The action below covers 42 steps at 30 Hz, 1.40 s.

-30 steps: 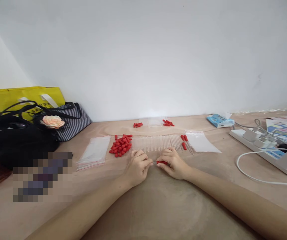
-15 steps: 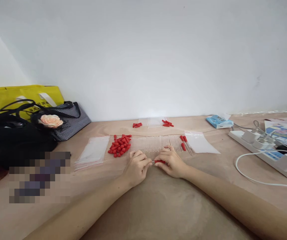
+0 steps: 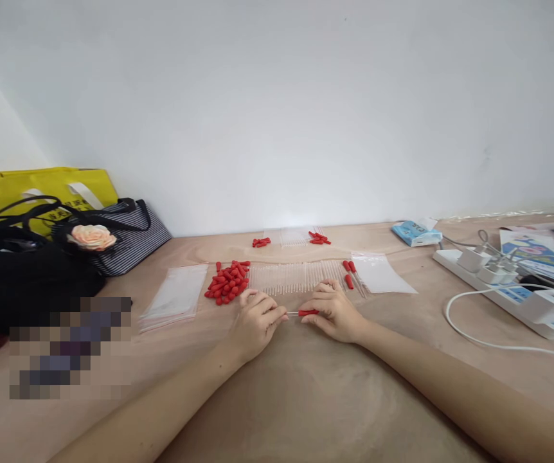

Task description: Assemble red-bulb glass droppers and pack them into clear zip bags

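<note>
A thin clear tube point(image 3: 292, 313) with a red cap point(image 3: 308, 312) on its end is held between the two hands, low over the worktop point(image 3: 306, 399). The clear end is pinched by the closed fingers of the left hand point(image 3: 254, 323), and the capped end is gripped by the curled fingers of the right hand point(image 3: 333, 312); the hands are set close together, thumbs facing.

Just beyond the knuckles a row of clear tubes point(image 3: 296, 276) is laid side by side. Beyond the left hand a heap of red caps point(image 3: 227, 283) is spread, and further left of it a stack of clear bags point(image 3: 177, 296) is seen. Past the right hand a few capped tubes point(image 3: 350, 273) are laid beside another clear bag point(image 3: 380, 273). Well apart to the right, a white power strip point(image 3: 513, 289) with a trailing cable is placed. Far to the left, a black bag point(image 3: 26, 283) and a striped bag point(image 3: 130, 238) are rested against the wall.
</note>
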Motion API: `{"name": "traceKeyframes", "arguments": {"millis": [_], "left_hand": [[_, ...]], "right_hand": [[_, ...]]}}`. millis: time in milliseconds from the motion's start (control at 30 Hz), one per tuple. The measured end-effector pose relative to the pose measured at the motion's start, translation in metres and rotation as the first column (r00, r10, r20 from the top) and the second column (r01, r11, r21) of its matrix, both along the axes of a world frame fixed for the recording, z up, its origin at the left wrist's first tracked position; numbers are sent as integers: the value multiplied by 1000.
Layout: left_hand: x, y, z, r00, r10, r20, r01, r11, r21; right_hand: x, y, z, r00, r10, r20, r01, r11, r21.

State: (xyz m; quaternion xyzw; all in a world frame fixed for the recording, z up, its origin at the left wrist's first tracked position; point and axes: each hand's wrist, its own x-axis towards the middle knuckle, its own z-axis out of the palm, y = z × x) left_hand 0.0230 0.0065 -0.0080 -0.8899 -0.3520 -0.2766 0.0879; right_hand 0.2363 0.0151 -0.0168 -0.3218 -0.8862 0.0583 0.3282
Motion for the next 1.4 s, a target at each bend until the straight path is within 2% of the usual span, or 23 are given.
{"name": "traceKeyframes", "arguments": {"millis": [233, 433, 600, 700, 767, 867, 967, 1033, 1100, 1200, 1267, 1333, 1400], "left_hand": [[2, 0, -1, 1000, -31, 4, 31, 1000, -1], [3, 0, -1, 999, -19, 38, 18, 1000, 18], [3, 0, -4, 995, -69, 77, 67, 997, 40], [4, -1, -2, 993, -55, 101, 52, 998, 39], [5, -3, 0, 992, -35, 118, 30, 999, 36], [6, -4, 1, 988, 2, 151, -8, 999, 39], [7, -4, 1, 984, 26, 177, -31, 999, 24], [6, -4, 1, 983, 24, 182, -23, 1000, -7], [6, -4, 3, 983, 20, 185, -10, 999, -54], [4, -5, 5, 980, 40, 195, -12, 990, -141], [4, -4, 6, 977, 72, 202, -34, 982, -184], [5, -2, 5, 974, 96, 205, -54, 978, -201], [6, 0, 4, 974, 107, 199, -65, 977, -205]], "right_hand": [[-3, 1, -1, 998, 61, -25, -61, 998, -3], [-6, 4, -1, 998, 53, -37, -54, 998, -27], [-3, 4, 2, 995, 85, -43, -87, 996, -37], [-1, 5, 2, 995, 54, -83, -62, 994, -94], [-1, 5, 1, 985, -8, -173, -22, 985, -170], [-5, 5, -4, 919, -115, -376, -25, 937, -349], [-16, 3, -8, 813, -192, -549, -151, 842, -518], [-24, 2, -7, 745, -226, -627, -237, 790, -566], [-27, 5, -3, 702, -260, -664, -268, 767, -583], [-14, 20, 11, 706, -335, -625, -149, 791, -593], [9, 37, 24, 719, -417, -557, 48, 828, -558], [37, 56, 35, 741, -532, -410, 271, 795, -543], [63, 72, 40, 741, -654, -149, 531, 708, -466]]}}
